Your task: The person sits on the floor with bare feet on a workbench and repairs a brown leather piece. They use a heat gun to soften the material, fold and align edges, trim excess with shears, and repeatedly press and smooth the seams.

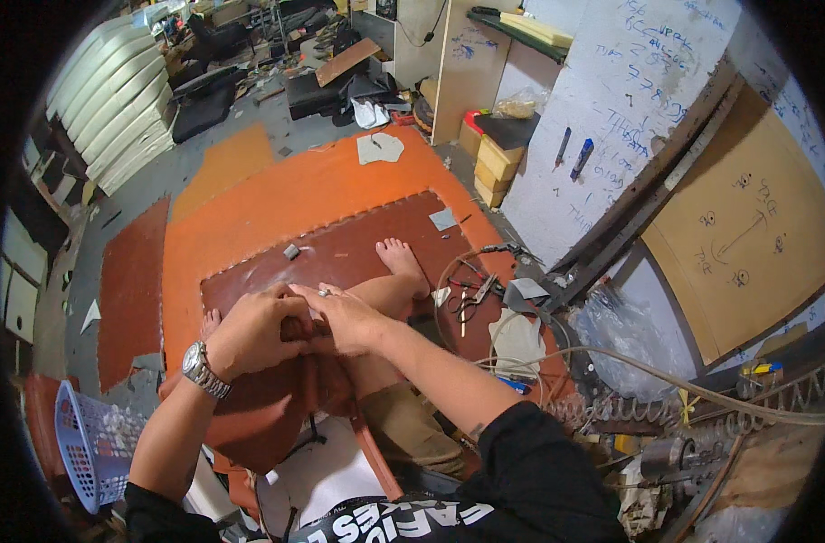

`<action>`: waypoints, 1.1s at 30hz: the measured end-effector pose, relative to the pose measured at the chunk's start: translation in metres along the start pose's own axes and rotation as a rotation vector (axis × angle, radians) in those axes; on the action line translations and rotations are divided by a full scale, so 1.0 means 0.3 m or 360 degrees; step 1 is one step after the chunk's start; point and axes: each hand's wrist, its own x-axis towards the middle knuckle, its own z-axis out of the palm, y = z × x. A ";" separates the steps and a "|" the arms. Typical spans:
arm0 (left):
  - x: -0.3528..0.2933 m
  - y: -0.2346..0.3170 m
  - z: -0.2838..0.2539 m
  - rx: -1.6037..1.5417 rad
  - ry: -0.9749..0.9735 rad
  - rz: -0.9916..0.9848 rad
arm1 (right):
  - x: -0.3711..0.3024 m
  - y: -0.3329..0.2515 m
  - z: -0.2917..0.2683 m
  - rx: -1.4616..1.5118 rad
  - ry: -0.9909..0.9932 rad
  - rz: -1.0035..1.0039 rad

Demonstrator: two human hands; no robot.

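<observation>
My left hand, with a metal wristwatch on the wrist, grips the upper edge of a reddish-brown leather piece draped over my lap. My right hand, wearing a ring, presses on the same edge right beside the left hand, fingers touching it. Below the leather, part of a white panel shows. My bare foot rests on a dark brown leather sheet spread on the floor.
Orange leather sheets cover the floor ahead. Scissors and pliers lie to the right with scraps. A hose and coiled spring run at right. A blue basket stands lower left. White panels lean at far left.
</observation>
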 end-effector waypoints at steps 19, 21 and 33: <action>0.065 0.119 -0.033 0.0862 -0.0559 -0.0097 | 0.017 0.065 0.076 0.0751 -0.0086 -0.0180; 0.006 0.122 -0.086 0.0723 -0.0473 -0.0042 | -0.020 0.013 0.060 0.0660 0.0050 -0.0202; -0.345 0.192 -0.240 0.0228 0.0302 0.0116 | -0.217 -0.358 0.017 0.0547 0.0738 -0.0497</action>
